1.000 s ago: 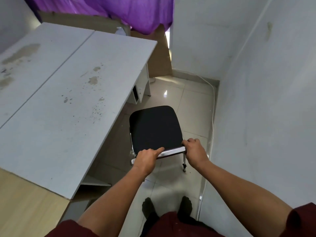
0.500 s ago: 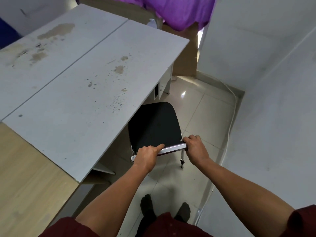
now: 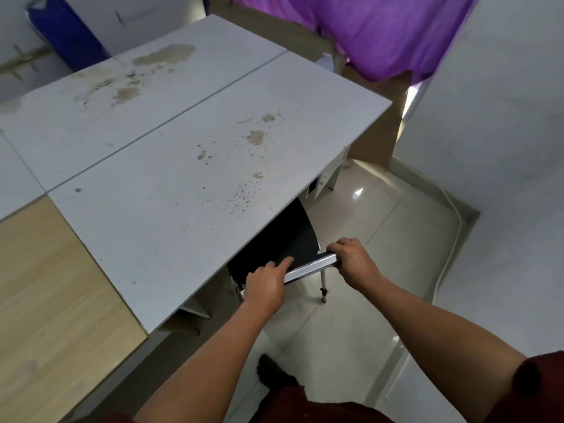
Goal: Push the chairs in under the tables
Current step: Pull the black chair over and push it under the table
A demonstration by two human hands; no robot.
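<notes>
A chair with a black seat [image 3: 283, 239] and a shiny metal back rail [image 3: 308, 266] stands partly under the stained white table [image 3: 171, 184]. The table top hides most of the seat's left part. My left hand [image 3: 265, 285] grips the left end of the rail, thumb lying along it. My right hand [image 3: 354, 262] is closed over the rail's right end. One metal chair leg [image 3: 323, 285] shows on the tiled floor below the rail.
A white wall [image 3: 503, 178] runs close on the right with a cable along its base. A second white table [image 3: 100, 105] adjoins at the back, a wood-coloured top [image 3: 45, 300] at the left. Purple cloth [image 3: 381, 32] hangs at the far end.
The chair has slid left and forward under the white table, so more of the black seat is covered. Both hands stayed on the rail. The view has swung left.
</notes>
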